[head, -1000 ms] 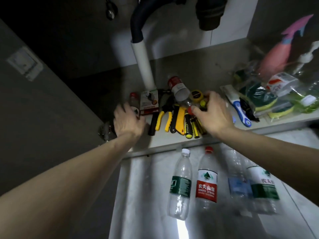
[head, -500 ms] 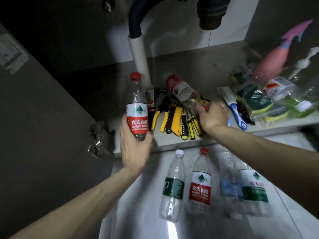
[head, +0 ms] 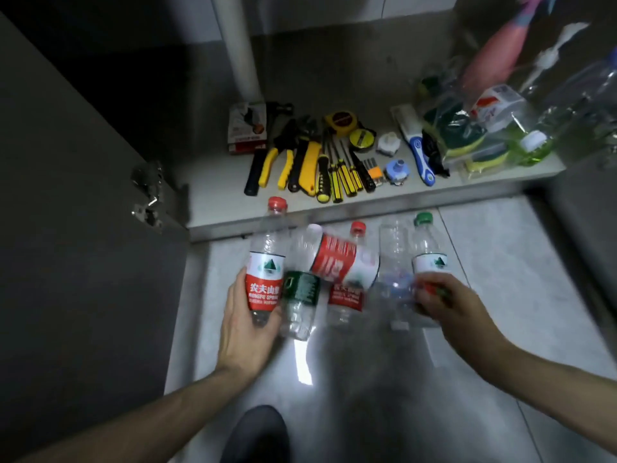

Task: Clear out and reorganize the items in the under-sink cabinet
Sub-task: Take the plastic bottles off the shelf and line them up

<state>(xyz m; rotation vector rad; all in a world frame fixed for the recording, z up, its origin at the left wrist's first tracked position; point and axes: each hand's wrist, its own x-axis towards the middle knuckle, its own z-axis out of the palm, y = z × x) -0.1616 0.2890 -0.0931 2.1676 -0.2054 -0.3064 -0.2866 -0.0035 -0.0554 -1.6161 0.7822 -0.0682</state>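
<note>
My left hand (head: pixel 245 332) grips an upright empty water bottle with a red label and red cap (head: pixel 266 279) at the left end of a row of bottles on the tiled floor. My right hand (head: pixel 445 304) holds a second red-label bottle (head: pixel 347 262) by its neck; blurred, it lies tilted across the row above the others. Under it on the floor lie a green-label bottle (head: pixel 300 290), a red-cap bottle (head: pixel 357 228), a clear blue-label bottle (head: pixel 397 285) and a green-cap bottle (head: pixel 429 255). Behind them, the under-sink cabinet floor (head: pixel 213 195) still carries hand tools.
Pliers (head: pixel 277 162), screwdrivers (head: pixel 340 175), a tape measure (head: pixel 340 120), a brush (head: pixel 419 148) and plastic bags of sponges (head: pixel 467 138) fill the cabinet. A white drain pipe (head: pixel 240 45) rises at the back. The open door with its hinge (head: pixel 147 192) stands left. My shoe (head: pixel 257 432) shows below.
Both hands pulled back out of the cabinet, each with a red-label bottle, and came down to the row of bottles on the floor. The view tilted down.
</note>
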